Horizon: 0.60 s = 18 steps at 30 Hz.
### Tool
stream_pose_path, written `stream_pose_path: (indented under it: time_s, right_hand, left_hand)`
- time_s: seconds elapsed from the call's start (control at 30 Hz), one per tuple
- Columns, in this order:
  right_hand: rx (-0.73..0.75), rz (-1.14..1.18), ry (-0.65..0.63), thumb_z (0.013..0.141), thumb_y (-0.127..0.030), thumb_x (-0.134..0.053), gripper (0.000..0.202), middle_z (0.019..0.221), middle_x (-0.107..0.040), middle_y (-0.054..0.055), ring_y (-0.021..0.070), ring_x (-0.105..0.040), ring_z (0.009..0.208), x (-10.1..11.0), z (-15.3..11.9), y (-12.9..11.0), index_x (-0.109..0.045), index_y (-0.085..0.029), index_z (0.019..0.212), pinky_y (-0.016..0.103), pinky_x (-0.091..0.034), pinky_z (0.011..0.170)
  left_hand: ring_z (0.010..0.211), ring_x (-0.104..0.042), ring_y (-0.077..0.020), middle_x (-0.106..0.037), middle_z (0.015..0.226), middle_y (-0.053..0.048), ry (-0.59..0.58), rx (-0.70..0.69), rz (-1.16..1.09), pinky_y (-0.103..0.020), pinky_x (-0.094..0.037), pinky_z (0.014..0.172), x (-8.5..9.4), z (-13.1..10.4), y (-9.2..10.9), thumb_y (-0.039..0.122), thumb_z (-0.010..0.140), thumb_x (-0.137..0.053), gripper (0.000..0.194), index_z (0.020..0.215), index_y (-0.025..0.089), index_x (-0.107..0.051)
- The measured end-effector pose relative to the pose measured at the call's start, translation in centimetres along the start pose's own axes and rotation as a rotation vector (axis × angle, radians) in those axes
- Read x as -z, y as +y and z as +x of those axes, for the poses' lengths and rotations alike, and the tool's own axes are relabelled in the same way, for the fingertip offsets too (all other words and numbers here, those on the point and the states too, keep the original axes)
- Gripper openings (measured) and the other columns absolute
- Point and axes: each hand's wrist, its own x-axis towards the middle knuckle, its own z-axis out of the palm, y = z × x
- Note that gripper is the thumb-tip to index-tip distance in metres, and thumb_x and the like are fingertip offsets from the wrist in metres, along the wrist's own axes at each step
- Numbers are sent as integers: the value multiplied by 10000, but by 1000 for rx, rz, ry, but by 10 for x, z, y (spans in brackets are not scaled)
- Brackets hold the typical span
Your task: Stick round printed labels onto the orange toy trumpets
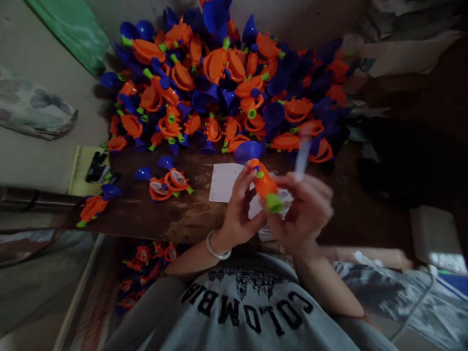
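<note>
My left hand (241, 209), with a pale bangle at the wrist, is closed on a toy trumpet (266, 184). The trumpet has an orange body, a blue bell pointing away from me and a green mouthpiece towards me. At its right side is my right hand (305, 212), blurred, its fingers bent around a pale, thin strip-like thing (302, 156) that sticks up; its kind is too smeared to make out. Beneath the hands lie a white sheet (224, 183) and a sheet with printed round stickers (287, 200), partly hidden.
A large heap of toy trumpets (215, 68) fills the back of the wooden table (193, 209). Two labelled trumpets (177, 179) lie at left, another (93, 208) farther left. A yellow pad (78, 170) bears a black object. More trumpets (142, 256) sit below the table edge.
</note>
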Motion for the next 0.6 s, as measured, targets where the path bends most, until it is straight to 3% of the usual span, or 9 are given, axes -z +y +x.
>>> stream_pose_path:
  time_s: [0.1,0.17,0.23,0.3,0.4,0.5,0.6]
  right_hand:
    - [59,223,-107,892,-293,-773,556,1427,-551,68,283,-709,1123,4,-7,-14,-591,-413,1403,563,-656,1000]
    - [-68,433,-126,924,-348,-767,418,1475,-554,59,243,-734,1055,8,-4,-20,-659,-398,1324,514,-677,950]
    - [-226,614,-63,944,-369,-768,249,1331,-652,54,195,-734,923,11,2,-21,-716,-349,1187,412,-688,806]
    - [-360,724,15,944,-336,-790,118,1033,-713,19,132,-671,727,13,7,-21,-733,-301,1041,283,-614,625]
    - [-497,693,75,901,-280,-852,117,811,-689,-32,73,-561,586,13,11,-18,-740,-266,929,195,-481,515]
    - [-569,585,79,880,-270,-872,127,816,-711,-37,66,-595,627,11,10,-15,-753,-257,925,178,-499,562]
    - [-550,531,52,881,-250,-856,114,813,-718,-39,75,-638,665,10,10,-14,-750,-252,924,183,-536,605]
  left_hand:
    - [1588,-478,-307,-485,1694,-71,-21,38,-40,-533,-427,1318,6,5,7,307,939,-811,588,1470,367,-566]
    - [1548,-531,-304,-541,1649,-82,-30,67,-112,-544,-450,1298,8,6,10,263,929,-821,569,1439,344,-582]
    - [1515,-568,-305,-567,1629,-98,-32,99,-214,-548,-478,1270,9,5,10,276,916,-835,611,1459,338,-560]
    - [1484,-599,-305,-607,1592,-101,-14,145,-305,-549,-490,1256,8,4,9,305,911,-839,589,1432,332,-567]
    - [1448,-630,-303,-649,1536,-91,34,192,-362,-529,-508,1237,8,4,8,328,880,-858,469,1285,301,-623]
    - [1451,-622,-299,-649,1511,-94,39,208,-350,-488,-533,1210,9,4,9,331,858,-865,448,1236,277,-633]
    - [1470,-604,-309,-629,1521,-102,7,203,-326,-479,-546,1194,11,3,12,338,871,-843,438,1246,267,-627]
